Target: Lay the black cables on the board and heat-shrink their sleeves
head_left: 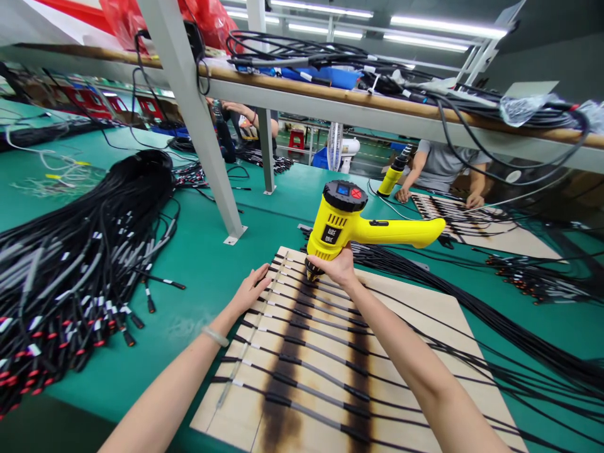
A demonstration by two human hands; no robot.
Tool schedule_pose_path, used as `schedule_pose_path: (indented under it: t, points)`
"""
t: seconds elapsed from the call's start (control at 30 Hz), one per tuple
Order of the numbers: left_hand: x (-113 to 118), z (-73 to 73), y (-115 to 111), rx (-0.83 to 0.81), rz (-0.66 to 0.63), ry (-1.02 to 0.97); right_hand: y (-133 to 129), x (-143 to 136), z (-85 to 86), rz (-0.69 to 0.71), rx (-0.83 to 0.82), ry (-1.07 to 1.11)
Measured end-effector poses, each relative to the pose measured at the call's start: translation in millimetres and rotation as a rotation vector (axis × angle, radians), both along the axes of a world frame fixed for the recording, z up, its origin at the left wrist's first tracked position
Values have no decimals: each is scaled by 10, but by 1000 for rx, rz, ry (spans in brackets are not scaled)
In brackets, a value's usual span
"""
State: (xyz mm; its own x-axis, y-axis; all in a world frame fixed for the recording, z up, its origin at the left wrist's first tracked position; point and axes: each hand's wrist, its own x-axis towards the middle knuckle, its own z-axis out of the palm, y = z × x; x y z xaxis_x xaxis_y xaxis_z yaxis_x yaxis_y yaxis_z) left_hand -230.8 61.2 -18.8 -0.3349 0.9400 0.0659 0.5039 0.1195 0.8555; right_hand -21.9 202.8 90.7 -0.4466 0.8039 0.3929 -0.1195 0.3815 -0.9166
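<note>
My right hand (337,267) is wrapped round the lower body of a yellow heat gun (333,220), whose handle points right and whose dark nozzle faces down at the board. Under it lies a wooden board (415,302) with two dark scorched bands. Several black cables (325,377) with grey sleeves lie across it in parallel rows, their ends past a thin clear strip (252,333). My left hand (250,290) rests at the board's upper left edge, fingers stretched out over the cable ends. Whether its fingertips press on one is hard to see.
A large bundle of black cables (94,251) covers the left of the green table (198,352). A metal post (198,119) supports a shelf (302,91) loaded with coiled cables. Opposite, a co-worker (438,167) handles cables on another board (509,233), beside a second heat gun (391,176).
</note>
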Motion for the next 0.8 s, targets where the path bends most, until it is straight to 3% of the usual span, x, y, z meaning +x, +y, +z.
schedule_pose_path:
  t: [0.8]
  points:
    - [-24, -71, 0, 26, 8, 24, 15, -33, -26, 43, 23, 26]
